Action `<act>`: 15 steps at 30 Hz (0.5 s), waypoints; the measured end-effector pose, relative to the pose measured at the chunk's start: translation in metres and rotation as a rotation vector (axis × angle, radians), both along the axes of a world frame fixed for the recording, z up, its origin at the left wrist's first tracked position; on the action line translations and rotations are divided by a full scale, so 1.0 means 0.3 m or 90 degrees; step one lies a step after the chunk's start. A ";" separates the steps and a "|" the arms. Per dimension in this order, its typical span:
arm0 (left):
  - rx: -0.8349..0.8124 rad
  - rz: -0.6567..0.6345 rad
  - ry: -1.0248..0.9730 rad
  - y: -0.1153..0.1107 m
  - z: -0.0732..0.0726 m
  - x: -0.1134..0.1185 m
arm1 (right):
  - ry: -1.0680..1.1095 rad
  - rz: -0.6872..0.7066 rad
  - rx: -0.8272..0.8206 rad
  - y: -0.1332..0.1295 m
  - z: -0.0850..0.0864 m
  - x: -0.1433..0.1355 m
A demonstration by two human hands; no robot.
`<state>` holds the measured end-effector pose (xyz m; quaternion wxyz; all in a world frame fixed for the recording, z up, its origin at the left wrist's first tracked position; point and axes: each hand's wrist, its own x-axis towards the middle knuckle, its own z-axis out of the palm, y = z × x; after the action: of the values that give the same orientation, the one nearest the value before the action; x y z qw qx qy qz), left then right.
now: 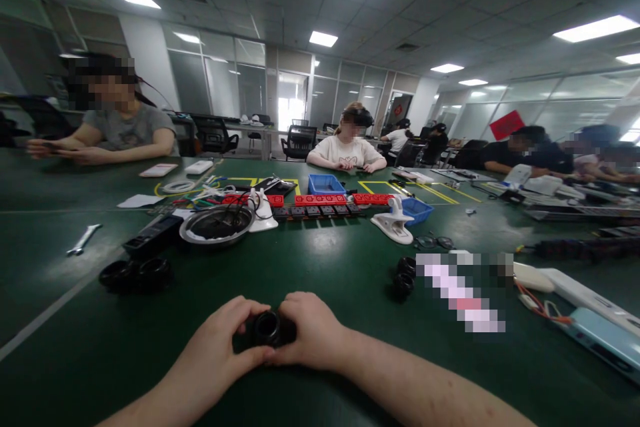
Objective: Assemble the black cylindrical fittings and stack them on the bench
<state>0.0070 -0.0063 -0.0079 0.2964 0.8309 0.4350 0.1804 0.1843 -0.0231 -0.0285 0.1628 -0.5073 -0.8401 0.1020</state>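
Near the front of the green table, a black ring-shaped part (267,328) stands between my two hands. My left hand (227,340) curls around its left side, fingertips at the back and thumb at the front. My right hand (313,330) wraps the right side, closed on a dark piece next to the ring, mostly hidden by the fingers. Similar black round parts (135,275) lie to the left, and another small group of them (405,277) lies to the right.
A metal bowl (240,235), a black device (153,235), a wrench (85,240), a white clip stand (395,227), red strips (320,200) and blue bins (325,185) lie farther back. A light-blue power bank (605,340) is at right. People sit around the tables.
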 end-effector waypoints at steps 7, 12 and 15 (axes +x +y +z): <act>-0.029 -0.023 -0.087 0.019 -0.001 -0.006 | -0.004 -0.046 -0.002 -0.021 0.017 -0.031; -0.088 -0.142 -0.144 0.068 -0.006 -0.052 | 0.114 0.051 -0.173 0.012 0.043 0.020; -0.107 -0.148 -0.145 0.063 -0.002 -0.057 | 0.126 0.037 -0.221 0.019 0.047 0.027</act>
<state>-0.0102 0.0125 -0.0085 0.4313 0.8220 0.3131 0.2009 0.1926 -0.0173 -0.0142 0.1514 -0.4911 -0.8041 0.2990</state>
